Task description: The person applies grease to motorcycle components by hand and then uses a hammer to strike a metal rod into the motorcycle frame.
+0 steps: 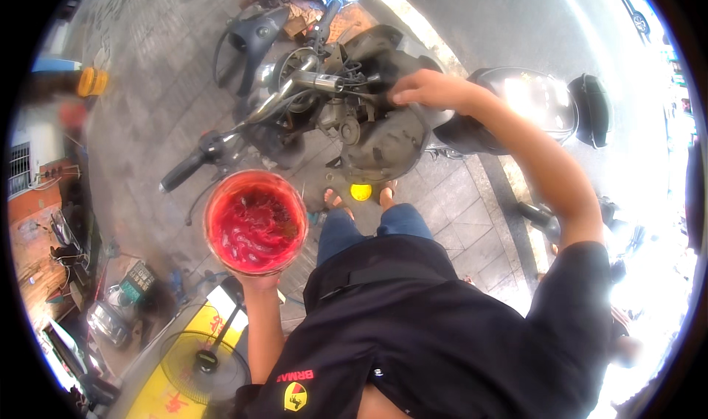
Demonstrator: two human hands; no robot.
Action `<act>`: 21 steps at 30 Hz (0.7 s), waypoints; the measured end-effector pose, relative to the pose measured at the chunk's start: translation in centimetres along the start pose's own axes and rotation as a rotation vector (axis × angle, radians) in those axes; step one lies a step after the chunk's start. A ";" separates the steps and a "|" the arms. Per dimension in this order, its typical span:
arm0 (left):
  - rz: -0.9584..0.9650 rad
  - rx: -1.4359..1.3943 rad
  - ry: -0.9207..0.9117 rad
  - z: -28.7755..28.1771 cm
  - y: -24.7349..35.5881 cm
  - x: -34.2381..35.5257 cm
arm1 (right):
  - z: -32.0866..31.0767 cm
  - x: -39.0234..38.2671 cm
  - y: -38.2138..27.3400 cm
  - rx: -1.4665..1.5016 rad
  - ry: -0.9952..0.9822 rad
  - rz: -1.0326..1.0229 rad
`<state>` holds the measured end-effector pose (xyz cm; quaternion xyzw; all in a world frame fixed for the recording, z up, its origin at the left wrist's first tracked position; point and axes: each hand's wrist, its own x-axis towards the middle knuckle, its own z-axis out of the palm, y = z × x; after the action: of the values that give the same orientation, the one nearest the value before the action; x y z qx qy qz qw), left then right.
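My left hand (258, 280) supports a round red tub (303, 206) from below; its fingers are mostly hidden under it. Smeared, swirled red grease (254, 231) fills the tub. My right hand (429, 91) reaches over the stripped front of a motor scooter (383, 150), fingers curled in and fingertips close to the dark parts behind the handlebar. Whether anything sits between those fingertips is too small to see. A chrome handlebar (317, 81) lies tilted across the opened front, with its black grip (184, 170) pointing toward the tub. Cables and brackets show around it.
A dark plastic cowl (254, 39) hangs beside the handlebar. The scooter's seat (527, 98) extends to the right along a kerb. A yellow disc (361, 192) lies on the paving between my feet. At lower left stand a fan (205, 360) and a yellow-topped surface (158, 389).
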<state>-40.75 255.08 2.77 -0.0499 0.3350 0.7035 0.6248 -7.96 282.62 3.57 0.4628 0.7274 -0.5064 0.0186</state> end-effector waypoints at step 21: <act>0.278 -0.169 0.376 4.4 -6.9 -5.4 | 0.0 4.0 5.4 -0.595 -0.086 -0.630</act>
<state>-31.76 252.84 6.01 -0.1856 0.3890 0.7864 0.4425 -6.52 285.53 -2.35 0.1711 0.9459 -0.2744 0.0262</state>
